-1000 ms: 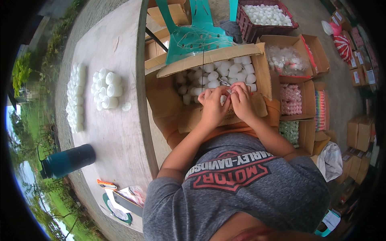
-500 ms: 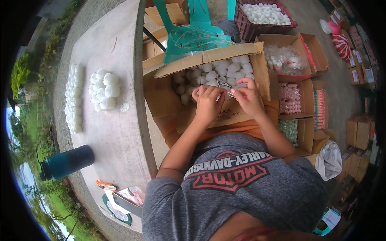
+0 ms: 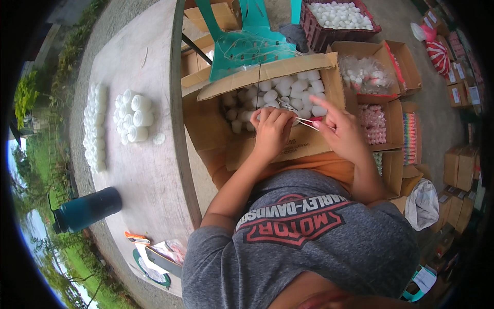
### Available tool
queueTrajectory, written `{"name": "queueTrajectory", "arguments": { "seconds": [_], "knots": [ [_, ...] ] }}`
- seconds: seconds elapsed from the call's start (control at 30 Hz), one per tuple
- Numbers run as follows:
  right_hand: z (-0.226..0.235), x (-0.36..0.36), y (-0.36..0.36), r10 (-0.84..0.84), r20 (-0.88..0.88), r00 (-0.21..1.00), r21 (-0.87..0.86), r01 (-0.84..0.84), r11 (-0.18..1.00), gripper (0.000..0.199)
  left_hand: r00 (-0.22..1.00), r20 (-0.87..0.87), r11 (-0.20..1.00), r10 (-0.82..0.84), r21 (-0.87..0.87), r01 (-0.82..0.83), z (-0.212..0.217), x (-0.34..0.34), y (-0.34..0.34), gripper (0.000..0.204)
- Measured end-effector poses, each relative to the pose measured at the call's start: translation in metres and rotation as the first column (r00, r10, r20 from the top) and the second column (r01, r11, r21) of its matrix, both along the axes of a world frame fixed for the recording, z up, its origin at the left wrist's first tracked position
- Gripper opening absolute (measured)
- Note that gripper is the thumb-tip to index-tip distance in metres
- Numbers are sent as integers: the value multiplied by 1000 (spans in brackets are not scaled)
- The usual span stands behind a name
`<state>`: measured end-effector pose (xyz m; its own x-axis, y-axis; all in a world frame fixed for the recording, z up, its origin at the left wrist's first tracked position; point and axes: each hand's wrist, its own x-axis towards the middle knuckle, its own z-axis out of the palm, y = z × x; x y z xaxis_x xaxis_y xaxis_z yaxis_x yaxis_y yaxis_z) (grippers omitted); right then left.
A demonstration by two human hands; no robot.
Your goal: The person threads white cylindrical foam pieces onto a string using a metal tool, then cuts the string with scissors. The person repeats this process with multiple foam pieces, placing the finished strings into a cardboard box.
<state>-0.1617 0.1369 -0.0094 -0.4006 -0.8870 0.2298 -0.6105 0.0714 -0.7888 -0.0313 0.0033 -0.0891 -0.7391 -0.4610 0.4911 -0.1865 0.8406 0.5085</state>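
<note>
Though streaky, pale tabletop beside carton

Greenery lies left of a daylit pale table, a turquoise chair and grey floor.

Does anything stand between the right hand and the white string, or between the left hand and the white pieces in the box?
Nothing visible separates the right hand from the white string, which it pinches. Nothing clearly blocks the left hand from the white pieces, though a thin dark strand passes close by.
</note>
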Motion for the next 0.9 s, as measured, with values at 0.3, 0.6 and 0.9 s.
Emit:
{"name": "queueTrajectory", "arguments": {
  "seconds": [0.3, 0.6, 0.9],
  "knots": [
    [28, -6, 13, 214, 623, 752, -111, -186, 976, 28, 994, -76, 985, -78, 146, 89, 6, -2, 4, 11],
    [48, -4, 21, 14, 140, 990, 114, -30, 993, 16, 984, 13, 967, -177, 191, 171, -12, 2, -2, 13],
    [35, -12, 22, 330, 873, 359, -347, -17, 938, 16, 958, -91, 925, -272, 251, 286, -11, -9, 11, 10]
  ]
}}
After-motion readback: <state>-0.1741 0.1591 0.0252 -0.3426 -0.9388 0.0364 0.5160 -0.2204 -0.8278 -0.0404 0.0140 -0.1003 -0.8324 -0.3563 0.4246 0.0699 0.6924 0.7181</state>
